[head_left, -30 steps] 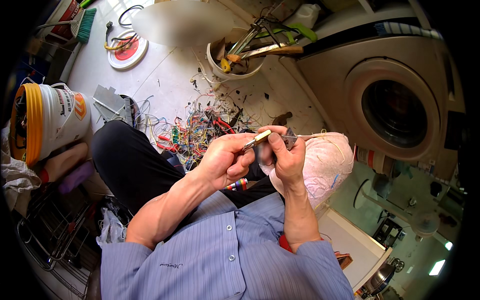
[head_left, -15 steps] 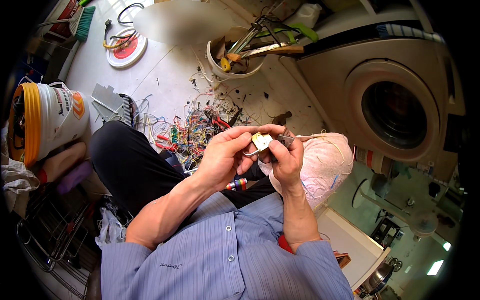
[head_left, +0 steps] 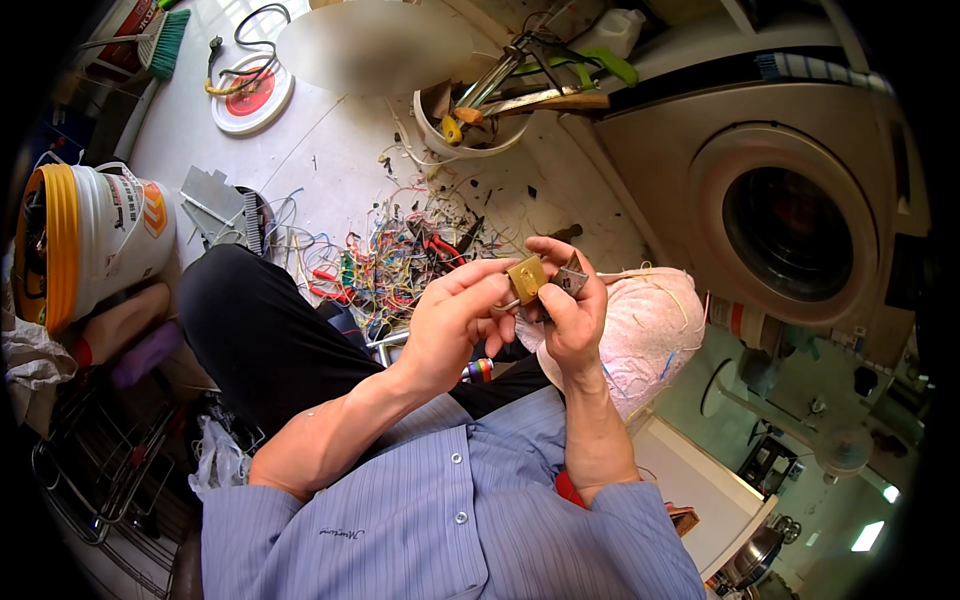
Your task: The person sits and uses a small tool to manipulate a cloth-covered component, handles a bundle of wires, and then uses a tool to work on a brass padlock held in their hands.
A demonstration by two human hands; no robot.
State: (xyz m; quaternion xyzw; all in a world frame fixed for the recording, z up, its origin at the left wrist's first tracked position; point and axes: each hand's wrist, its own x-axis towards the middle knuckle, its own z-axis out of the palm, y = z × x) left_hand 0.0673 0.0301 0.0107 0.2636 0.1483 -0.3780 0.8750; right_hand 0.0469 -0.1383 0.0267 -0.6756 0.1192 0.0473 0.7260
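A brass padlock (head_left: 524, 281) with a silver shackle is pinched between the thumb and fingers of my left hand (head_left: 458, 315), in front of my lap. My right hand (head_left: 572, 318) is closed just beside it. Its thumb presses near the lower right corner of the lock. Between that thumb and the curled fingers sits a small dark grey metal piece (head_left: 570, 280) with a pointed upper edge; its kind is unclear. Past both hands, a heap of tangled coloured wires (head_left: 385, 265) lies on the floor, with red-handled pliers (head_left: 440, 247) in it.
A white bucket of tools (head_left: 470, 145) stands ahead, near a front-loading washing machine (head_left: 790, 220) on the right. On the left is a white bucket with an orange rim (head_left: 110, 235). A pink cloth (head_left: 650, 325) covers my right knee. A white lid (head_left: 252, 100) lies farther off.
The padlock has turned in my fingers, so its broad brass face shows and less of the shackle is visible. The grey piece in my right hand has tilted slightly.
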